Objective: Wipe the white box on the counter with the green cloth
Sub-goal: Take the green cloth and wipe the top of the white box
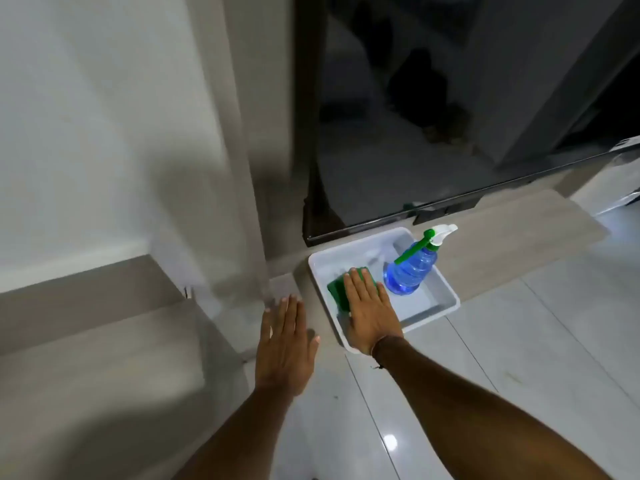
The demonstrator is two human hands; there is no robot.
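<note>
You are in the wiping step. Your right hand (372,315) lies flat, fingers spread, pressing the green cloth (341,289) onto the floor of the white box (446,296), which sits on the table (491,247) just beside the dark glass panel (398,133). Your left hand (285,344) rests open and flat on the table, left of the box, holding nothing. A blue spray bottle (410,268) stands inside the box, near the cloth. Next, I judge, sweep the cloth over the remaining floor and walls; the bottle blocks the right part and may tip if bumped.
</note>
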